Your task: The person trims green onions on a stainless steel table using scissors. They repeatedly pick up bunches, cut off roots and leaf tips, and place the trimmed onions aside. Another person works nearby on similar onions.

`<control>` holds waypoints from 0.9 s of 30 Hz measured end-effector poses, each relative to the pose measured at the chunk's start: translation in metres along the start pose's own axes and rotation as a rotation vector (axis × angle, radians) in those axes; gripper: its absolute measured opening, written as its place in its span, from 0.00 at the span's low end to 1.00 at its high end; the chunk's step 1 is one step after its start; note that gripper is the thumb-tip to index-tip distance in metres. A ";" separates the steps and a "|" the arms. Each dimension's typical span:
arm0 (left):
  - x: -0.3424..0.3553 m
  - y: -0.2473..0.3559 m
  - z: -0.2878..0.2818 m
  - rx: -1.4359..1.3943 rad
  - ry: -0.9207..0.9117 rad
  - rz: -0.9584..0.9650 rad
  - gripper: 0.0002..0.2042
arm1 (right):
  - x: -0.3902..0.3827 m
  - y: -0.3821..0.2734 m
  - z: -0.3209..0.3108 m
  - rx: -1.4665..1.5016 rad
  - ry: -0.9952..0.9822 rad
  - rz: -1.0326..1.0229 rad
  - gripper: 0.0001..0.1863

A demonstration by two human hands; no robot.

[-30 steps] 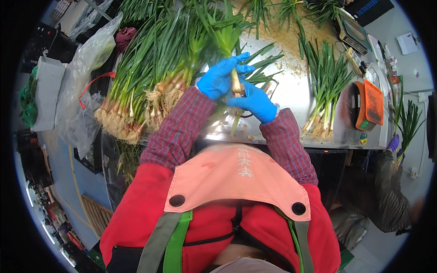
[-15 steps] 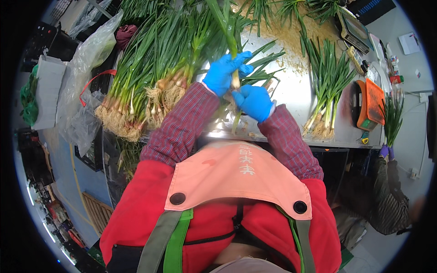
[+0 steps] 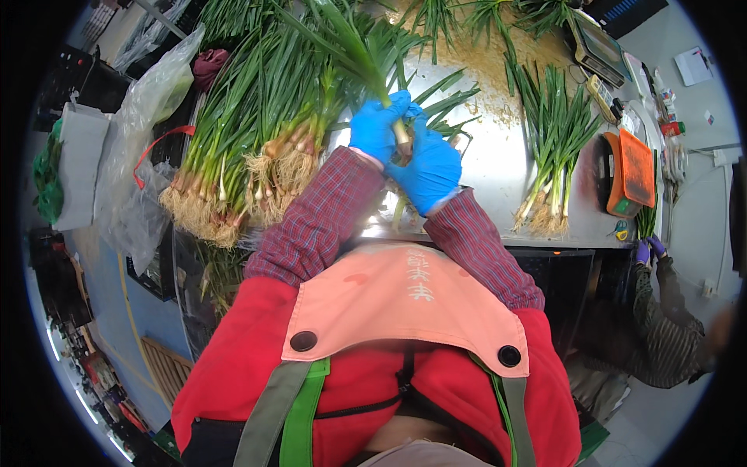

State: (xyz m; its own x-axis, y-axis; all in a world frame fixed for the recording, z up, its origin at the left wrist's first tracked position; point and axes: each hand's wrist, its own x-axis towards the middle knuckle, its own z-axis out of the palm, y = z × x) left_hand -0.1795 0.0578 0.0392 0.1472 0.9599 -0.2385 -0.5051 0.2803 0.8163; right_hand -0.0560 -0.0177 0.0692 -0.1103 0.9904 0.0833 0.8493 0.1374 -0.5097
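Note:
A green garlic stalk [image 3: 377, 78] slants up and to the left between my hands, leaves away from me and bulb end toward me. My blue-gloved left hand [image 3: 375, 131] is closed round its pale stem. At the bulb end, my right hand [image 3: 430, 173], gloved in blue too, presses its thumb and fingers against the stalk; the palm side is hidden. Loose green leaves [image 3: 442, 105] lie just beyond my right hand. Close by on the left rests a big heap of green garlic [image 3: 233, 140] with shaggy roots facing me.
The metal table [image 3: 498, 167] carries a smaller green garlic bunch [image 3: 552, 148] on the right. Beyond it stand an orange-topped scale [image 3: 636, 167] and small yellow-handled scissors [image 3: 620, 230]. A clear plastic bag [image 3: 144, 132] hangs at the left. A co-worker's purple-gloved hands [image 3: 650, 251] are at the far right.
The stalk has tilted further left. My right hand has moved up against the bulb end, closer to my left hand. At far right, the co-worker's hands and bunch have come lower.

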 end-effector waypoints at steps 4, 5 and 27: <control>-0.007 -0.001 0.009 -0.019 0.049 0.049 0.13 | 0.003 0.002 0.016 0.105 0.121 -0.113 0.29; -0.008 -0.001 0.010 -0.021 0.078 0.077 0.13 | 0.002 0.002 0.018 0.141 0.106 -0.077 0.27; -0.014 -0.004 0.004 0.097 0.330 0.059 0.12 | -0.003 0.050 0.069 0.726 0.008 0.102 0.15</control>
State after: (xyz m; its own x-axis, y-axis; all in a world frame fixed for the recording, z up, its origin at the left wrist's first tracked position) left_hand -0.1758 0.0432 0.0414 -0.1708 0.9270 -0.3340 -0.4190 0.2384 0.8761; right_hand -0.0490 -0.0128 -0.0154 -0.0426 0.9990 0.0096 0.2990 0.0220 -0.9540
